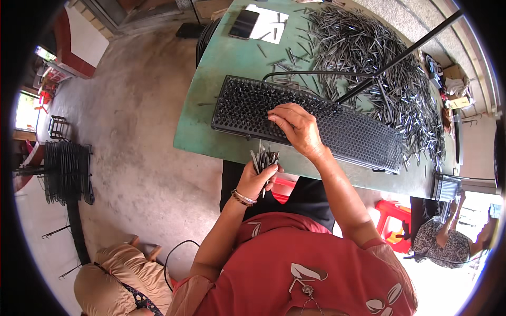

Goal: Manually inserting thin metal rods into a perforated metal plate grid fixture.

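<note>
My left hand point(260, 178) is closed around a bundle of thin dark metal strips point(264, 158), their ends sticking up above the fingers. It is just off the table's near edge. Over the left half of a long black rack point(369, 138) full of round holes, my right hand point(296, 126) pinches with its fingertips close to the surface. Whatever lies between those fingertips is too small and hidden to make out. Many holes in the rack's left part have dark strip ends standing in them; the holes toward the right look unfilled.
A big heap of loose strips point(363, 47) covers the far right of the green table point(197, 124). A black rod point(406, 52) slants above the rack. A phone point(244, 24) and white paper point(278, 20) lie far left. Another person point(443, 239) sits at right, near a red stool point(392, 224).
</note>
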